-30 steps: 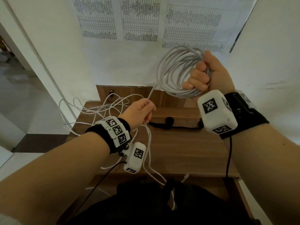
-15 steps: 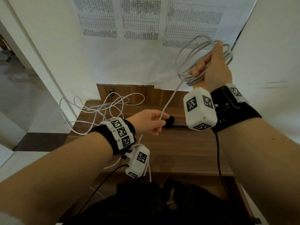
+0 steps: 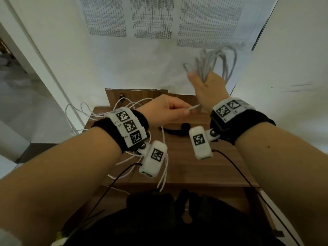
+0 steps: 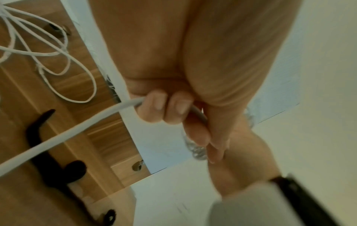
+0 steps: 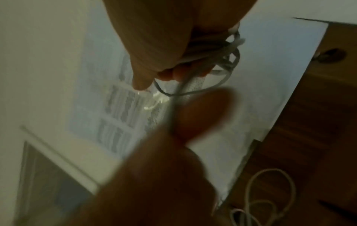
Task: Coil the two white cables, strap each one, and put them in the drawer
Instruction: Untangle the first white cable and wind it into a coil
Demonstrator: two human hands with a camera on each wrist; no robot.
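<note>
My right hand (image 3: pixel 202 80) is raised in front of the wall and grips a grey-white coil of cable (image 3: pixel 214 61), whose loops stand blurred above it. In the right wrist view the coil (image 5: pixel 222 50) runs through the curled fingers. My left hand (image 3: pixel 184 110) pinches the same cable's short free end (image 3: pixel 193 108) just below the right hand. The left wrist view shows its fingers (image 4: pixel 154 105) curled round the cable (image 4: pixel 77 131), with a clear plug (image 4: pixel 197 151) beyond them. The second white cable (image 3: pixel 106 110) lies loose at the table's back left. A black strap (image 3: pixel 177 130) lies mid-table.
The wooden table (image 3: pixel 204 171) stands against a white wall with printed sheets (image 3: pixel 150 16). A raised wooden back panel (image 3: pixel 134 96) runs behind it. An open doorway (image 3: pixel 21 89) is on the left. Thin black leads (image 3: pixel 248 183) hang from the wrist cameras over the front edge.
My right hand has turned over and come down towards the left hand, swinging the coil above it. The free stretch of cable has shortened, and my left hand now holds it near its end.
</note>
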